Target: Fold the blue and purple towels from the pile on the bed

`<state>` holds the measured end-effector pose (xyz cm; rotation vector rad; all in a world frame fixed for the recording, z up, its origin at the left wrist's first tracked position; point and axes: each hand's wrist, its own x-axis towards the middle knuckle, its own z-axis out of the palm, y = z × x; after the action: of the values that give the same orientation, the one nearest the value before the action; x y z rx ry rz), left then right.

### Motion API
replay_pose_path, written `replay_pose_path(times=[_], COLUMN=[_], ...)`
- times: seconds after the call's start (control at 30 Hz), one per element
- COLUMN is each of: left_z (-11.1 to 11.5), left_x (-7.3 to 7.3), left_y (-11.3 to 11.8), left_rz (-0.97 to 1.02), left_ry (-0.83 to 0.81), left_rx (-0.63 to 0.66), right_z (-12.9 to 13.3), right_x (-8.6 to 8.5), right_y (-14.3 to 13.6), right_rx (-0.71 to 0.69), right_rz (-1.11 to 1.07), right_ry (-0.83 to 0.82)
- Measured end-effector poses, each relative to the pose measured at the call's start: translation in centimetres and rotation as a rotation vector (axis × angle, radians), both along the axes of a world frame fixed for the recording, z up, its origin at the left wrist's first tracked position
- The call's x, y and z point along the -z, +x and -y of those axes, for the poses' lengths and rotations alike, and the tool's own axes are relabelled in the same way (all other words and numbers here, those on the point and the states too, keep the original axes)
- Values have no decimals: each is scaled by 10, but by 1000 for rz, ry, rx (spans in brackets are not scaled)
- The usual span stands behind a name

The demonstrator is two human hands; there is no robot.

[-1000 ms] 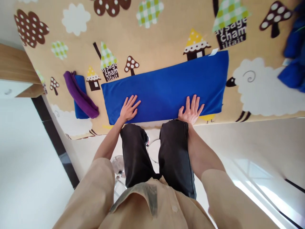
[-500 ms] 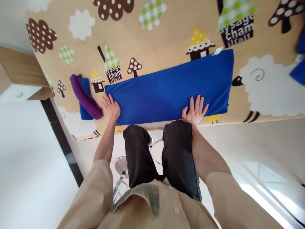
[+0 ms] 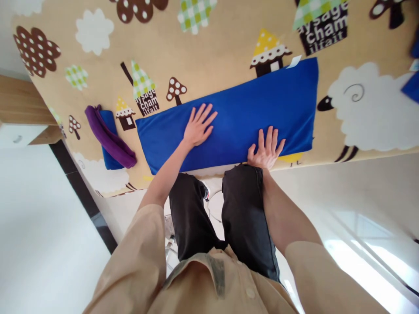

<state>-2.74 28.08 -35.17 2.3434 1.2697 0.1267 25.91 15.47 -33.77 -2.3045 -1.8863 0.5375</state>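
Since the earlier frame, the left hand (image 3: 197, 131) has shifted from the left end of the blue towel (image 3: 238, 115) toward its middle. The blue towel lies flat along the near edge of the patterned cover (image 3: 222, 61). Light, even pressure should limit creases; anchor with the right hand (image 3: 264, 155). Both rest palm-down, fingers spread wide, holding nothing.

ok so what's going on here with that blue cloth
A person has both hands, fingers spread, on a long blue cloth laid out on a patterned cover. The left hand lies left of the cloth's middle, and the right hand is at its near edge; neither grips it. The cloth looks mostly flat, with slight creases towards its right end. Off to the left, a rolled purple cloth lies across a smaller folded blue one.
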Motion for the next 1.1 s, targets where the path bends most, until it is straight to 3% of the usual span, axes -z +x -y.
replay_pose_path(times=[0.13, 0.23, 0.33, 0.43, 0.7, 0.97, 1.1], left_z=[-3, 6, 14, 14, -3, -2, -1], left_x=[-9, -14, -15, -14, -1, 7, 8], left_y=[-70, -118, -153, -177, -220, -222, -227], left_rz=[-43, -104, -151, -150, -99, -27, 21], left_ry=[-3, 9, 24, 17, 71, 41, 69], left_rx=[-220, -461, -671, -746, -691, -756, -690], right_z=[-1, -2, -3, -4, -8, -6, -29], right_x=[-7, -9, -9, -9, -10, -12, -13], right_y=[-1, -2, -3, -3, -9, -19, -10], right_rx=[19, 16, 15, 18, 35, 41, -16], right_rz=[-32, -39, -29, -11, 96, 216, 273], right_ry=[-31, -47, -58, -57, -96, -152, -183])
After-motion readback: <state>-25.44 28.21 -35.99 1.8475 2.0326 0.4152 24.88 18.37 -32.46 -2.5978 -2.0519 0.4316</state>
